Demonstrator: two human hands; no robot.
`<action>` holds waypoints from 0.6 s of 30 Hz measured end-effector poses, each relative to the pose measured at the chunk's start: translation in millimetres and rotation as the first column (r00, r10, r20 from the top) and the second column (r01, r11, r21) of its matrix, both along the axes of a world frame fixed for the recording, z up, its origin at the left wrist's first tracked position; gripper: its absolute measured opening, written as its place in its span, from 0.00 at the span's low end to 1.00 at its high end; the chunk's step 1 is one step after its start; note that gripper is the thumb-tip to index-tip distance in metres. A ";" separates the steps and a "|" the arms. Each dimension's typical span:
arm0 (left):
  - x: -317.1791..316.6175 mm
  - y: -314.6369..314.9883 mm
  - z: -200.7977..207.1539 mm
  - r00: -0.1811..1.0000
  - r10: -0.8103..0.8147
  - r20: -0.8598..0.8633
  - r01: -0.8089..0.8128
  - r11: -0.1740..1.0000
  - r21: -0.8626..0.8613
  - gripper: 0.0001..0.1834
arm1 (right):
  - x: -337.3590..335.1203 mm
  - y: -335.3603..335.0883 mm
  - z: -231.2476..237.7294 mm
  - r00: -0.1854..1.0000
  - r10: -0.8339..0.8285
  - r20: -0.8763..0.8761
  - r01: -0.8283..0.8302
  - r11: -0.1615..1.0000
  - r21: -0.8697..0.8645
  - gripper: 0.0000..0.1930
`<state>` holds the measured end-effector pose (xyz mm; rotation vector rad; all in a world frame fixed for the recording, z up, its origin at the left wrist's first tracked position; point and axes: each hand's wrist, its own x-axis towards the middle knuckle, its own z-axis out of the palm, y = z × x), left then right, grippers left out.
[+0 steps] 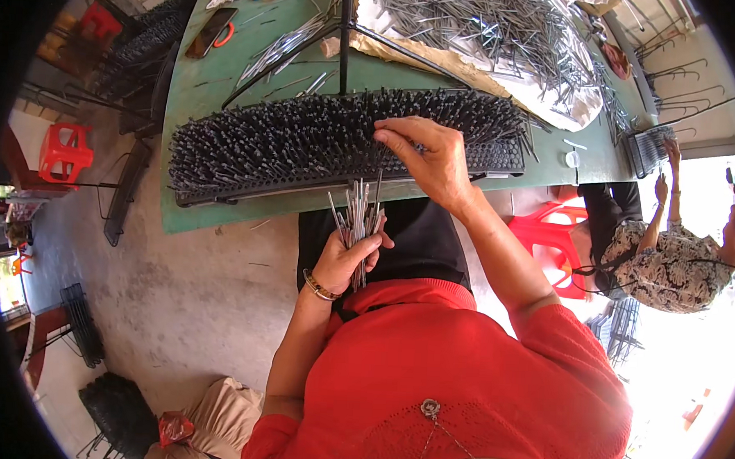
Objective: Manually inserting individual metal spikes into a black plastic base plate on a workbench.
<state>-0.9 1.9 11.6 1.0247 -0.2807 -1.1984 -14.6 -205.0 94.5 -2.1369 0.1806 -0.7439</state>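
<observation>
A long black rack (221,194), packed with thin upright dark rods, lies across the near side of the green table. Below its front edge my left hand (341,263) is closed round a bundle of thin metal rods (356,217), their upper ends fanned out. Over the right half of the rack, my right hand (436,163) pinches with thumb and forefinger among the upright rods. A thin dark rod seems to run down from those fingertips; its lower end is lost among the others. To the right, part of the rack shows its bare holed surface (489,158).
A large heap of loose rods (499,38) lies on paper at the far right of the green table (206,83). Orange-handled scissors (223,34) and a phone (210,32) are far left. Red stools (66,155) stand about. A seated person (661,259) works at right.
</observation>
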 end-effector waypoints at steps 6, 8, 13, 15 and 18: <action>-1.6 -0.9 -1.3 1.000 0.004 -0.002 -0.004 1.000 0.012 0.19 | 4.0 -8.4 -1.6 0.994 0.106 0.036 -0.100 0.983 -0.153 0.08; -1.7 -1.6 -0.3 1.000 -0.002 -0.002 0.002 1.000 0.005 0.20 | 4.5 -8.2 -9.5 0.992 0.128 -0.010 -0.128 0.979 -0.162 0.08; -2.1 -0.9 -1.3 1.000 -0.008 -0.005 0.008 1.000 0.001 0.20 | 3.3 -6.3 -17.5 0.989 0.147 0.010 -0.136 0.937 -0.323 0.10; -2.2 -0.1 -1.8 1.000 -0.001 -0.007 0.001 1.000 0.007 0.20 | 3.3 -4.3 -19.7 0.991 0.130 0.024 -0.111 0.916 -0.386 0.11; -1.2 -0.5 -0.3 1.000 -0.005 0.010 0.005 1.000 0.003 0.21 | 1.7 -4.8 -27.1 0.992 0.128 0.019 -0.108 0.898 -0.426 0.13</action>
